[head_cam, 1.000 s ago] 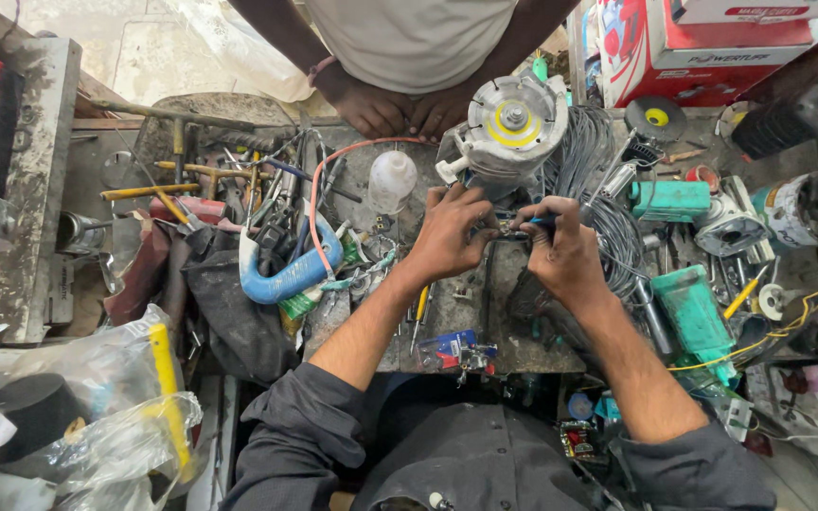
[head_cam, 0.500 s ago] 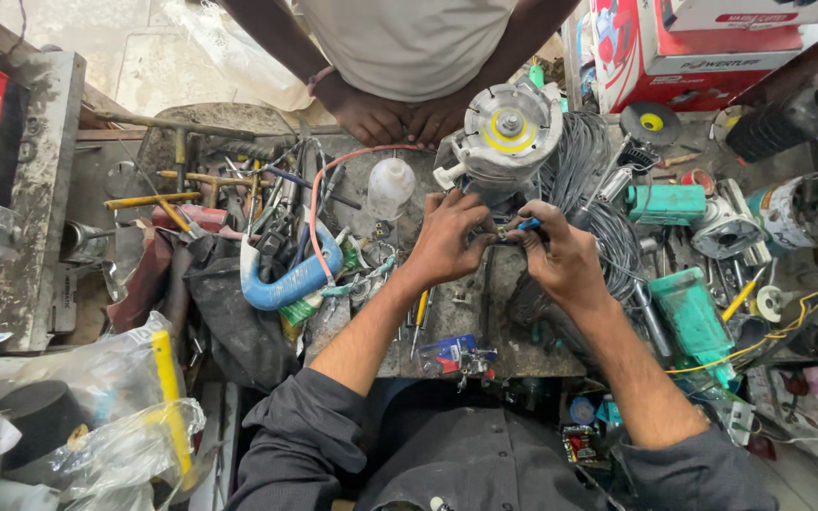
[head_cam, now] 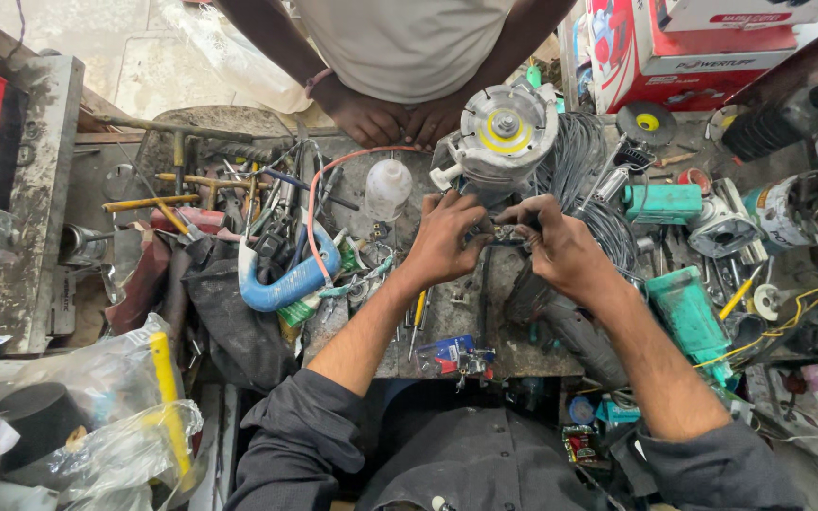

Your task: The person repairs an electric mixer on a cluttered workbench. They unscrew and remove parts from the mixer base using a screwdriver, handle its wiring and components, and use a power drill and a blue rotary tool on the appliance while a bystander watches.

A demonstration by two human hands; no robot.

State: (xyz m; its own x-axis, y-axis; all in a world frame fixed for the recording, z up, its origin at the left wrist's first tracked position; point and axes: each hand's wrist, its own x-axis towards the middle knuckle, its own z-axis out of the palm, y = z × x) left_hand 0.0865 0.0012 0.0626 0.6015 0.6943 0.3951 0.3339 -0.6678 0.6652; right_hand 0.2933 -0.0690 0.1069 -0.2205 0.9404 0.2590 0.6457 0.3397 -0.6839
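— What are the two hands on?

— Both meet just below the angle grinder [head_cam: 502, 137], the grey metal tool with a round disc face and a yellow ring around its hub. The left hand [head_cam: 445, 238] is curled, fingertips pinched on a small dark part [head_cam: 506, 234] held between the two hands. The right hand [head_cam: 553, 248] is closed on the same part from the other side. The part is too small and shadowed to name more closely.

— And around the grinder?

— To its right runs a bundle of thin grey wires [head_cam: 579, 156], ridged and looped, and further right lies a teal plastic tool housing [head_cam: 665, 202]. Left of the grinder stands a small translucent plastic bottle [head_cam: 387, 187], rounded and cloudy. Further left, a thick blue hose [head_cam: 281, 282] bends in a U shape, with a thin orange wire [head_cam: 333, 180] arching over it.

— Anyone else?

— Another person's hands [head_cam: 400, 115] rest on the far edge of the table [head_cam: 466, 326], just left of the grinder. The table is worn, scratched grey metal, cluttered with rusty yellow-handled tools [head_cam: 177, 203] well left of the grinder.
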